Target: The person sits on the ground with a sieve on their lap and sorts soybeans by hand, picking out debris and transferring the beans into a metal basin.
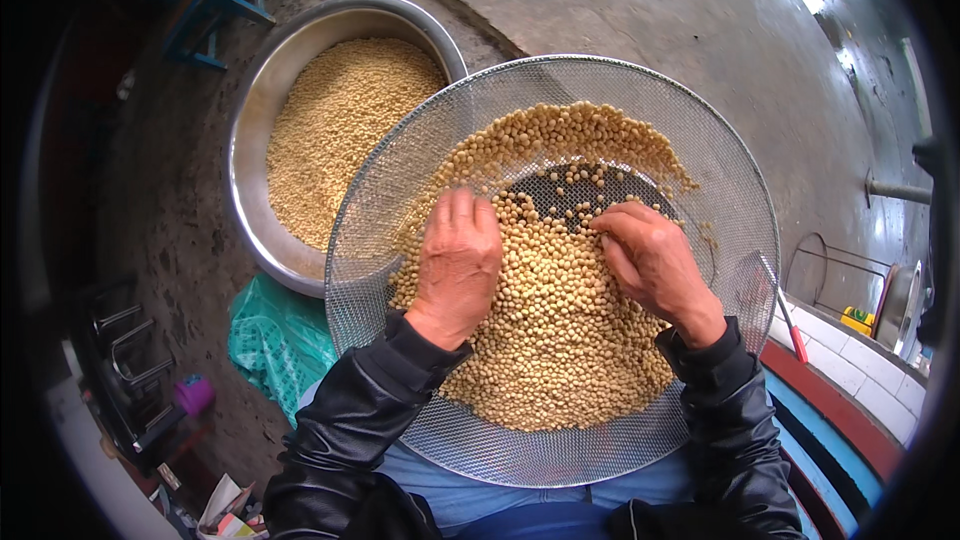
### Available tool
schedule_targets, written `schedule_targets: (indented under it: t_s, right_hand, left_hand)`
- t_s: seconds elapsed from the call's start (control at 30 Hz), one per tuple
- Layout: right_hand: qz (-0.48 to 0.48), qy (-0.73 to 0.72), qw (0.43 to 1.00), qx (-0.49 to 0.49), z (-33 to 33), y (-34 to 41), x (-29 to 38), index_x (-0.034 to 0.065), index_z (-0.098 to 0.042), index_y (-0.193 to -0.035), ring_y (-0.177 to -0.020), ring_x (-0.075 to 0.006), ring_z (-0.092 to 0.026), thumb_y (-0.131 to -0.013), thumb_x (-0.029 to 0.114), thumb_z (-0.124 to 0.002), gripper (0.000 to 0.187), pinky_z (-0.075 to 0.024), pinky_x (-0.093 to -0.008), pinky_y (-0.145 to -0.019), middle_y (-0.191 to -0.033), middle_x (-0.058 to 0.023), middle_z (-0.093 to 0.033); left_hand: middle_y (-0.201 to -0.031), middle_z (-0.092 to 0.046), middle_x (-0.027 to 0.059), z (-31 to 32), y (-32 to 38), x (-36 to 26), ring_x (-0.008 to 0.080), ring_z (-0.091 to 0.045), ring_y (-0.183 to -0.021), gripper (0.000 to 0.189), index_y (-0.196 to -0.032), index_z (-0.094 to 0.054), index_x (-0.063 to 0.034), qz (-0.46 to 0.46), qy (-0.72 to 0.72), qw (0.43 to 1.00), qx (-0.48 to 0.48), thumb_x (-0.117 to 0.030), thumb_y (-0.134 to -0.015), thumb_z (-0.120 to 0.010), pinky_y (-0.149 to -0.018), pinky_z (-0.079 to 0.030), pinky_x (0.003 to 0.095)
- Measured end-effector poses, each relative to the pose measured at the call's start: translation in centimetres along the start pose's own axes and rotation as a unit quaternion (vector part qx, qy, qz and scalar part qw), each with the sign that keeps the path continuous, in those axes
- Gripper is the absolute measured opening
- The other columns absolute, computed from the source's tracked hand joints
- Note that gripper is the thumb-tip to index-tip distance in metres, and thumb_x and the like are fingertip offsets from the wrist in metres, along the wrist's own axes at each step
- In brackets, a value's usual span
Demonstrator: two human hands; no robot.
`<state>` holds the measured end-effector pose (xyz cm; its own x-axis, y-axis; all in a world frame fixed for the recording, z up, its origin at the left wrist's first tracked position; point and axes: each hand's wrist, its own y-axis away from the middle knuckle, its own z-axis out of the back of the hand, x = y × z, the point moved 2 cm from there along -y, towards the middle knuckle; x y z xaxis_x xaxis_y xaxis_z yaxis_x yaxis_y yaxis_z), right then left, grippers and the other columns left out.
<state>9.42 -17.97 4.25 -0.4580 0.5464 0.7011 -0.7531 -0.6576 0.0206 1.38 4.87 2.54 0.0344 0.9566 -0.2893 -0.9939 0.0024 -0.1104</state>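
Observation:
A wide round wire-mesh sieve [720,157] lies across my lap and partly overlaps a steel basin. Pale dried soybeans [555,330] fill its near half in a broad heap. A second band of soybeans curves along the far side, with a thinly covered dark patch of mesh between them. My left hand [459,262] is over the left side of the heap, back upward, its fingertips slightly blurred at the beans. On the right, my right hand [652,262] has its thumb and fingers bent close together at the heap's upper edge. What either hand holds is hidden.
The large steel basin [247,187], full of soybeans, stands on the concrete floor. Beside it lies a green plastic bag [281,345]. A blue stool [217,7] is at upper left. A red-handled tool [796,341] and a white-tiled ledge [840,360] are at right.

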Motion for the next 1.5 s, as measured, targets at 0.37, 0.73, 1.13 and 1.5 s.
schedule_targets:
  t_s: [0.37, 0.73, 1.13, 1.5]
  right_hand:
    - [-0.028, 0.121, 0.986, -0.111, -0.9, -0.8, -0.9, -0.0025, -0.069, -0.125, -0.121, -0.0400, -0.061, -0.085, -0.001, -0.066, 0.041, -0.0539, -0.0467, -0.101, -0.130, -0.0181, -0.065]
    - [-0.005, 0.129, 0.985, -0.113, -1.4, -1.0, 0.2, -0.0029, -0.070, -0.126, -0.125, -0.0399, -0.060, -0.084, -0.002, -0.067, 0.042, -0.0522, -0.0476, -0.105, -0.133, -0.0189, -0.064]
    - [-0.004, 0.142, 0.987, -0.080, -1.9, -1.1, 0.2, -0.0044, -0.064, -0.132, -0.127, -0.0394, -0.058, -0.083, 0.001, -0.069, 0.050, -0.0510, -0.0471, -0.108, -0.139, -0.0208, -0.060]
    - [0.016, 0.038, 0.997, -0.063, -2.2, -1.0, 0.1, -0.0017, -0.065, -0.133, -0.123, -0.0406, -0.061, -0.084, -0.002, -0.069, 0.049, -0.0527, -0.0465, -0.105, -0.136, -0.0203, -0.063]
  left_hand:
    - [-0.116, -0.064, 0.0253, -0.5, -1.6, 1.1, 0.0408, -0.065, -0.108, 0.024, -0.111, -0.067, 0.0082, -0.021, -0.011, 0.996, -0.088, 0.002, -0.088, -0.067, -0.092, -0.056, 0.0470]
    - [-0.128, -0.064, 0.0274, -2.0, -0.6, -1.2, 0.0423, -0.061, -0.126, 0.038, -0.123, -0.066, 0.0132, -0.076, -0.055, 0.991, -0.092, -0.002, -0.088, -0.069, -0.109, -0.052, 0.0483]
    - [-0.123, -0.063, 0.0279, -2.1, -2.6, 0.2, 0.0419, -0.062, -0.119, 0.039, -0.124, -0.064, 0.0125, -0.037, 0.060, 0.993, -0.097, 0.002, -0.086, -0.070, -0.104, -0.053, 0.0488]
    - [-0.124, -0.064, 0.0260, -2.7, -1.8, -3.0, 0.0428, -0.063, -0.118, 0.037, -0.121, -0.066, 0.0135, -0.085, 0.142, 0.983, -0.078, 0.002, -0.086, -0.069, -0.104, -0.053, 0.0497]
